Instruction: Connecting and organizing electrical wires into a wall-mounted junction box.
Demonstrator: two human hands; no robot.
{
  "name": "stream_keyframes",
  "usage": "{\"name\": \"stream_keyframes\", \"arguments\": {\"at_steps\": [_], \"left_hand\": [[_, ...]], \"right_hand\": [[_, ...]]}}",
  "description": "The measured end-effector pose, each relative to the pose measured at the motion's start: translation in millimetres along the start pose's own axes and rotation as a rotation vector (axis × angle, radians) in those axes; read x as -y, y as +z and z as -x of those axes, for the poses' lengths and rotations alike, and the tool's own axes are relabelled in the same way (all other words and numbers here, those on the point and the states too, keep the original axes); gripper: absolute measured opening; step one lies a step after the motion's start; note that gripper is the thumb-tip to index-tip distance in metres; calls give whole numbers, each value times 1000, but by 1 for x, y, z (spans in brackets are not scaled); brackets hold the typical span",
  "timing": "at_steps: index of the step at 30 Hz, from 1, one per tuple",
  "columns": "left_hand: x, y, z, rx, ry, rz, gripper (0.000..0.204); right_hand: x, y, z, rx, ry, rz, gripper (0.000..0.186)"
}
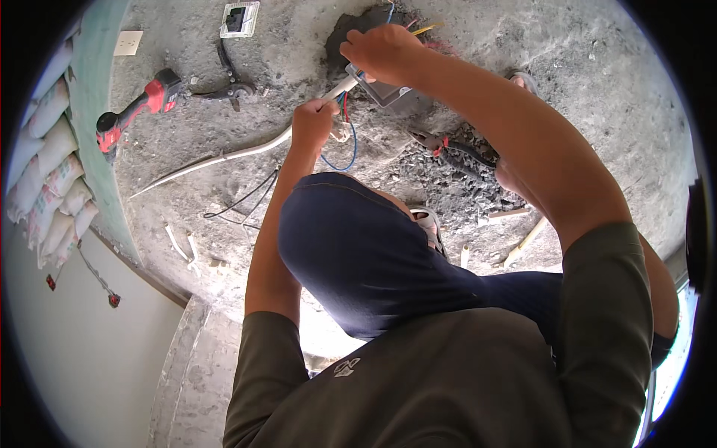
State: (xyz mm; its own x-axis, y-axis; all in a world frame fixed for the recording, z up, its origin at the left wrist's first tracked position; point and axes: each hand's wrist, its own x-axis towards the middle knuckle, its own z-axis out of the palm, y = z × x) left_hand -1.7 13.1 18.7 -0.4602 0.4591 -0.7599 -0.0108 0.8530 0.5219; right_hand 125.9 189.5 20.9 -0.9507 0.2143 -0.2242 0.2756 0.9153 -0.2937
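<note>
My left hand (pixel 314 123) grips a white conduit (pixel 263 144) with blue, green and red wires (pixel 348 149) coming out beside it. Higher up, my right hand (pixel 381 54) has its fingers closed near the conduit's upper end, over a grey electrical box (pixel 388 95) in a dark recess; what exactly it pinches is hidden. More thin coloured wires (pixel 427 30) stick out above. Red-and-black pliers (pixel 459 153) lie below the box on rubble. My bent knee (pixel 343 246) is just below my left hand.
A red-and-black cordless tool (pixel 138 112), dark cutters (pixel 237 92), a white switch plate (pixel 239 19) and another plate (pixel 128 42) lie on the rough concrete (pixel 187 224). Stacked sacks (pixel 56 142) line the left. Offcuts (pixel 523 246) of white pipe, loose cable (pixel 239 222) and rubble (pixel 441 179) lie around my feet.
</note>
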Motion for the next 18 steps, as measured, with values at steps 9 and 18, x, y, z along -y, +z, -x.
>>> {"name": "stream_keyframes", "arguments": {"at_steps": [9, 18], "left_hand": [[8, -1, -2, -22, -3, -79, 18], [11, 3, -6, -28, 13, -3, 20]], "right_hand": [[12, 17, -7, -212, 20, 114, 22], [15, 8, -18, -65, 162, 2, 13]]}}
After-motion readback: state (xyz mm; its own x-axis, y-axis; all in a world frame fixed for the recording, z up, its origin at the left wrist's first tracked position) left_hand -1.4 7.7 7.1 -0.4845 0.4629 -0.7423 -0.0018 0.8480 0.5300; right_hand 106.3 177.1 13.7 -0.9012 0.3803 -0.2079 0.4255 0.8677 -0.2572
